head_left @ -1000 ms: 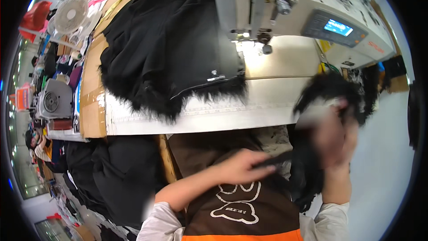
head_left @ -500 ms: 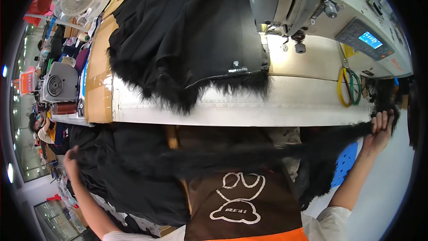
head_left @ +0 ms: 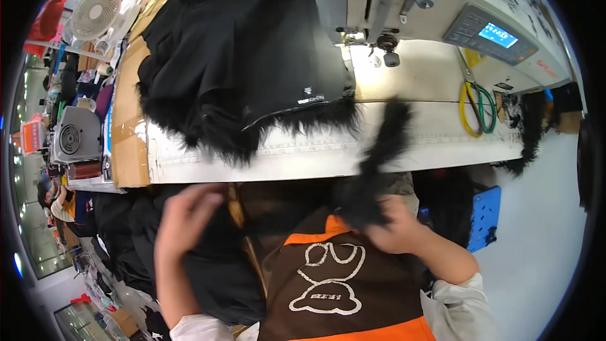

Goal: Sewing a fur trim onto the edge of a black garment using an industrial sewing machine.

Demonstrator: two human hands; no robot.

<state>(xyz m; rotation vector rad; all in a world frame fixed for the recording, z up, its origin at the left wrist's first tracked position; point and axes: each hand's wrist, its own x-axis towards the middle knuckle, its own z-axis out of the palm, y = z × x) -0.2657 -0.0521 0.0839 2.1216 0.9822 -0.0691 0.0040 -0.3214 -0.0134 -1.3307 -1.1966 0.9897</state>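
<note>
The step in hand looks like handling the black fur strip (head_left: 382,145), right of centre in the frame, rising past the front edge of the desk (head_left: 442,142). The right hand (head_left: 400,226) pinches its lower part; the left hand (head_left: 185,216), lower left, is blurred — gripping or not, I cannot tell. Next calls for steadying the strip.
</note>
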